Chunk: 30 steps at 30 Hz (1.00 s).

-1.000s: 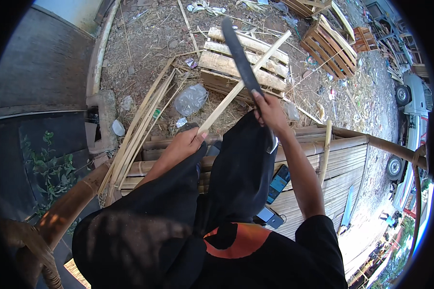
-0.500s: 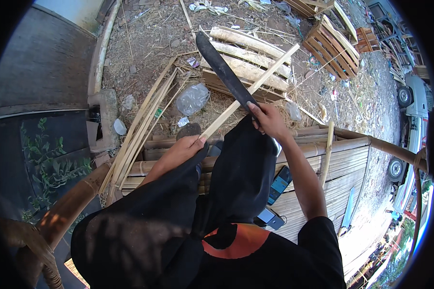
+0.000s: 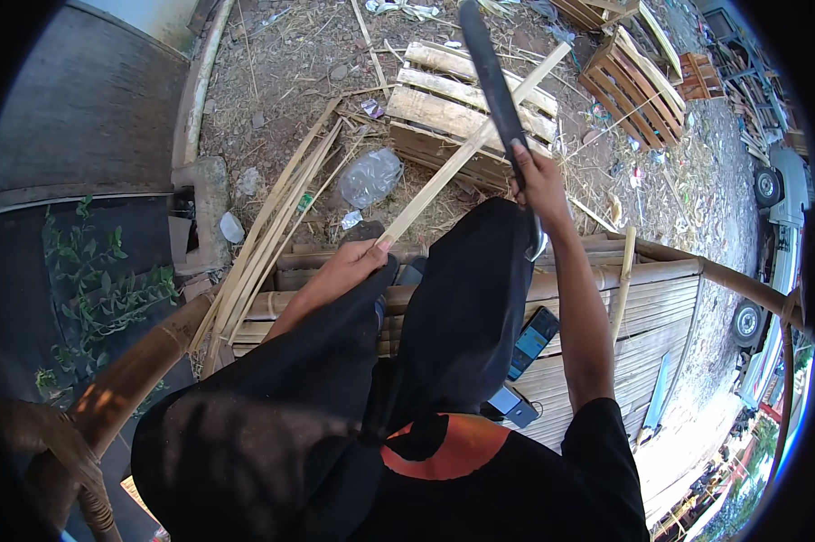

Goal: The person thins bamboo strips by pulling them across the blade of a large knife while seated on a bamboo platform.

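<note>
A long pale strip of split bamboo or wood [image 3: 433,190] slants up and to the right from my left hand [image 3: 353,269], whose fingers are closed on its near end. My right hand [image 3: 541,188] grips a machete [image 3: 489,72] by the handle. Its dark, wide blade points away and slightly left, crossing over the strip in the picture; whether the two touch I cannot tell. Beyond both, a slatted wooden crate [image 3: 444,110] lies on the ground, partly hidden by blade and strip. Black trousers cover my legs below the strip.
Several long strips [image 3: 267,239] lean at the left against the bamboo bench [image 3: 656,303]. A phone [image 3: 534,343] and a small grey device [image 3: 513,408] lie at my right. A transparent plastic bag [image 3: 370,178] rests on littered ground. More crates [image 3: 636,90] and a parked vehicle [image 3: 782,217] stand right.
My right hand has moved up and to the right with the machete, and the blade has swung more upright. The strip's far end sits higher; my left hand keeps its hold.
</note>
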Each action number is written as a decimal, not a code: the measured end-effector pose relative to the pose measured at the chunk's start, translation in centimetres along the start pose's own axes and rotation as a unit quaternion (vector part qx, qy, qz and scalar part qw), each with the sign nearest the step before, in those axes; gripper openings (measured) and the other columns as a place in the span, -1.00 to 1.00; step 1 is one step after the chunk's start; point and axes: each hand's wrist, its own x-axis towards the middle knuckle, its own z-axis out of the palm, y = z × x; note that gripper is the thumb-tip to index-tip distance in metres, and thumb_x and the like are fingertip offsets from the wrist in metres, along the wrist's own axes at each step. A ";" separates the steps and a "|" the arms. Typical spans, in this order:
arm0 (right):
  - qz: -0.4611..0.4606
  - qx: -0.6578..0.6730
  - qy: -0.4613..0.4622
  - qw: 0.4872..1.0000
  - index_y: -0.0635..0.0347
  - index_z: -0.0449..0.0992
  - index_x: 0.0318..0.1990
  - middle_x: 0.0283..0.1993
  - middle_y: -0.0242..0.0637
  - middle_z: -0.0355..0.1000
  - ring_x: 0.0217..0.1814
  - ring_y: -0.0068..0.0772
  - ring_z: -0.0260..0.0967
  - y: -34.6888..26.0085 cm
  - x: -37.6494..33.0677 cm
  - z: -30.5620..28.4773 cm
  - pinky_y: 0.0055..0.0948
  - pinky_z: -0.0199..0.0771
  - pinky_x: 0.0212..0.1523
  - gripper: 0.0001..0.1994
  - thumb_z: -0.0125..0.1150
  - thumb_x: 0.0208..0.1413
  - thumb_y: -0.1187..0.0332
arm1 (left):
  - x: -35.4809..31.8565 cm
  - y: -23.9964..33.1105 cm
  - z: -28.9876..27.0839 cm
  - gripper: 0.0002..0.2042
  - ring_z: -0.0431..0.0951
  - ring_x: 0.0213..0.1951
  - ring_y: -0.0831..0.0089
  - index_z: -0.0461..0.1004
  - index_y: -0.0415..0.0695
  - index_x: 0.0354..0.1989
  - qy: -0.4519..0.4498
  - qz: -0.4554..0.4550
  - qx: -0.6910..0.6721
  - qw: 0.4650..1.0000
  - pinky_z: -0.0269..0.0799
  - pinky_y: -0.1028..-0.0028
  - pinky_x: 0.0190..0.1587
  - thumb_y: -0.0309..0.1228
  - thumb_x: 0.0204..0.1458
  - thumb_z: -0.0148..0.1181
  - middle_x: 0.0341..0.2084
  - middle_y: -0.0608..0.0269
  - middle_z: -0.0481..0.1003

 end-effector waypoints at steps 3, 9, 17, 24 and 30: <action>-0.005 0.099 0.101 0.990 0.10 0.32 -0.44 -0.69 -0.47 0.24 -0.75 -0.69 0.16 -0.6 1.9 -1.7 -0.64 0.16 -0.72 -0.54 0.02 0.25 -0.12 | 0.3 0.1 0.1 -0.57 0.14 -0.49 0.70 0.33 -0.18 -0.44 -0.038 0.008 0.009 0.999 0.13 0.56 -0.45 -0.06 0.32 -0.12 -0.60 0.53 0.18; -0.029 -0.069 -0.040 0.996 0.15 0.40 -0.44 -0.71 -0.45 0.27 -0.76 -0.65 0.17 0.5 -1.0 1.1 -0.64 0.14 -0.73 -0.52 0.04 0.24 -0.13 | -0.2 -0.7 0.0 -0.58 0.15 -0.49 0.70 0.32 -0.17 -0.42 -0.015 0.021 0.044 0.999 0.13 0.56 -0.45 -0.05 0.32 -0.13 -0.59 0.52 0.19; 0.002 0.032 0.055 0.998 0.13 0.35 -0.46 -0.70 -0.46 0.25 -0.75 -0.68 0.16 -0.6 0.8 -1.0 -0.63 0.17 -0.72 -0.53 0.01 0.27 -0.10 | -0.1 1.0 -0.3 -0.57 0.17 -0.48 0.70 0.33 -0.19 -0.43 -0.059 -0.012 0.009 0.998 0.15 0.56 -0.44 -0.05 0.32 -0.12 -0.58 0.51 0.23; -0.010 0.019 0.057 0.998 0.15 0.36 -0.46 -0.70 -0.47 0.25 -0.74 -0.70 0.16 1.5 1.5 -4.7 -0.64 0.14 -0.72 -0.51 -0.01 0.27 -0.12 | -0.9 0.6 0.4 -0.58 0.18 -0.48 0.71 0.35 -0.19 -0.40 -0.043 -0.042 -0.022 0.998 0.14 0.58 -0.44 -0.06 0.31 -0.11 -0.58 0.53 0.23; 0.025 0.028 -0.040 0.998 0.19 0.37 -0.42 -0.69 -0.44 0.28 -0.74 -0.63 0.18 0.3 -1.5 0.8 -0.58 0.21 -0.71 -0.51 0.02 0.26 -0.11 | -0.7 -0.3 -0.5 -0.59 0.17 -0.49 0.74 0.36 -0.16 -0.41 -0.039 0.008 -0.018 0.999 0.13 0.60 -0.45 -0.06 0.31 -0.09 -0.58 0.55 0.23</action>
